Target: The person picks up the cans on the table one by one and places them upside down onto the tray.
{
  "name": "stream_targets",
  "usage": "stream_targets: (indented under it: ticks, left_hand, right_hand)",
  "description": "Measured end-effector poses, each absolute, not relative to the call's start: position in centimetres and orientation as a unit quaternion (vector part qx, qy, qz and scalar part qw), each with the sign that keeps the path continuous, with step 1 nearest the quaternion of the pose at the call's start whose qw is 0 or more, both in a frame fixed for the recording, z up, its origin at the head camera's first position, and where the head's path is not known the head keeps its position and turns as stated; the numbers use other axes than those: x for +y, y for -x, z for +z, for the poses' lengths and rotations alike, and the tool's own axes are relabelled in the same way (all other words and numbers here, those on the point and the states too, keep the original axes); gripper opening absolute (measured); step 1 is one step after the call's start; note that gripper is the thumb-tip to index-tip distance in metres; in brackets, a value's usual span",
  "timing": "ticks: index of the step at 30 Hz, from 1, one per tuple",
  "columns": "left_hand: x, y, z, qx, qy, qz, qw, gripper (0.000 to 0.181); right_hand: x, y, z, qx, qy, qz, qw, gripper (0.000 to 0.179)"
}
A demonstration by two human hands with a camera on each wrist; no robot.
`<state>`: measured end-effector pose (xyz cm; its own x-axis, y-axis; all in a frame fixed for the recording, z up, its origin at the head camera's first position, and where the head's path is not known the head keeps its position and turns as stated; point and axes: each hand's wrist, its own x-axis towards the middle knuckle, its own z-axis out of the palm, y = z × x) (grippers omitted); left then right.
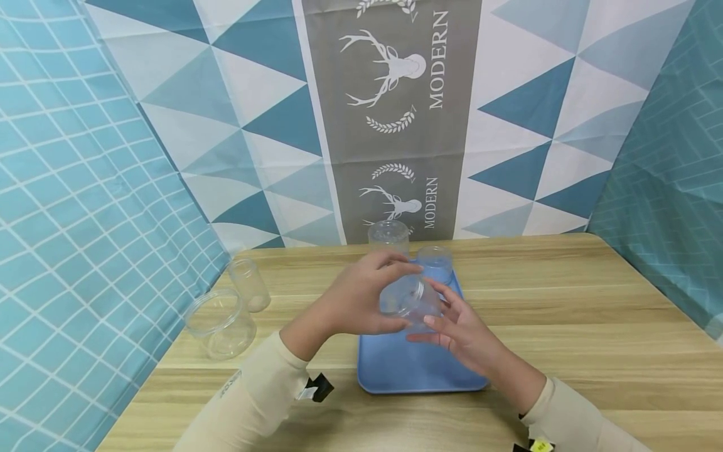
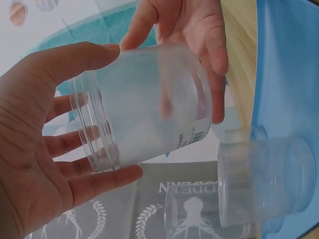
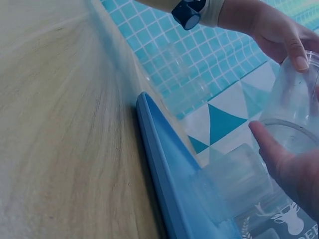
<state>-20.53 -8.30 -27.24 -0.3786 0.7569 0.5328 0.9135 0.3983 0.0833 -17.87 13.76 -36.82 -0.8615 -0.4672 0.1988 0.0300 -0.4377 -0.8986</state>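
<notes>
My left hand [image 1: 369, 295] grips a clear plastic jar [image 2: 149, 99] round its threaded mouth, thumb on one side and fingers on the other. The jar is tilted on its side above the blue tray [image 1: 420, 370], and a small printed label shows near its base. Close against the base is my right hand [image 1: 460, 326], its fingers spread and fairly straight. In the right wrist view, a fingertip [image 3: 256, 129] of that hand lies by the base edge. Another clear jar [image 1: 435, 263] stands at the tray's far end, beside a taller jar [image 1: 388, 233] partly hidden by my left hand.
On the left of the wooden table [image 1: 565, 326] stand a wide clear jar [image 1: 220, 326] and a narrow clear jar [image 1: 250, 285]. Patterned cloth [image 1: 390, 125] hangs behind the table, and tiled-pattern cloth [image 1: 85, 220] borders its left side.
</notes>
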Motion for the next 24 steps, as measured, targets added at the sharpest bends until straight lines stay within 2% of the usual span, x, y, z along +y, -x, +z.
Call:
stream_targets:
  ticks: [4,19,24]
  left_hand:
    - [-7.9,20.6,-27.4,-0.8,0.526,-0.195,0.213,0.07]
    - [-7.1,20.9,-27.4,-0.775,0.546,-0.233,0.217,0.072]
    - [-7.1,20.9,-27.6,-0.777,0.537,-0.253,0.209,0.081]
  right_hand:
    - [13.9,17.9,-37.1,0.474,0.233,-0.835,0.155,0.075]
    - [14.3,18.0,-37.3,0.417,0.26,-0.857,0.153,0.062]
    - [14.5,18.0,-37.3,0.415,0.256,-0.862,0.14,0.061]
